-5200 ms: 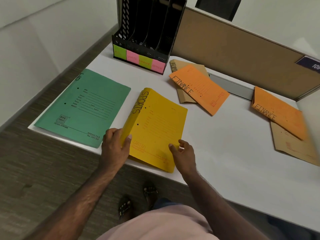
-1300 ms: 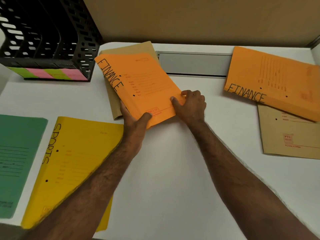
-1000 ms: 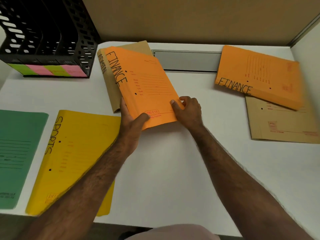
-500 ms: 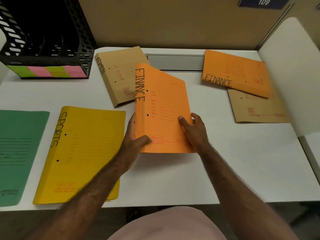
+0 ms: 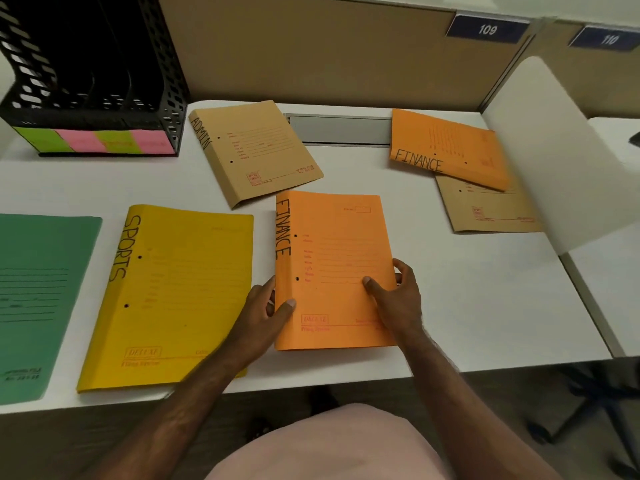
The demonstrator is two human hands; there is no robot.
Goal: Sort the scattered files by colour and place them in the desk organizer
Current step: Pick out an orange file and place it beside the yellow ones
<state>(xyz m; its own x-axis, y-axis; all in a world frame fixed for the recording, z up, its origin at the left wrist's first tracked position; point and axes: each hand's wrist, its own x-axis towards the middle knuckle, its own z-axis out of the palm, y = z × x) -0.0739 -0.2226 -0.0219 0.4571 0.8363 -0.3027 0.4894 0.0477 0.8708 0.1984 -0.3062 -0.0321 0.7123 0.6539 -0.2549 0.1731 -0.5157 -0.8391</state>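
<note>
An orange FINANCE file (image 5: pixel 332 251) lies flat near the desk's front edge. My left hand (image 5: pixel 263 313) grips its spine side and my right hand (image 5: pixel 398 303) grips its right edge. To its left lie a yellow SPORTS file (image 5: pixel 173 292) and a green file (image 5: pixel 38 299). A brown ADMIN file (image 5: pixel 256 150) lies behind it. At the back right a second orange FINANCE file (image 5: pixel 450 147) overlaps another brown file (image 5: pixel 491 209). The black desk organizer (image 5: pixel 86 81), with green and pink labels on its front, stands at the back left.
A tan partition (image 5: pixel 311 50) with number plates 109 and 110 closes the back of the white desk (image 5: pixel 485 299). A grey cable slot (image 5: pixel 341 129) sits in the desk by the partition. A white side panel (image 5: pixel 554 150) rises at the right.
Both hands have drawn the orange FINANCE file off the brown ADMIN file and toward the front edge, turning it straight beside the yellow file. The ADMIN file is now uncovered.
</note>
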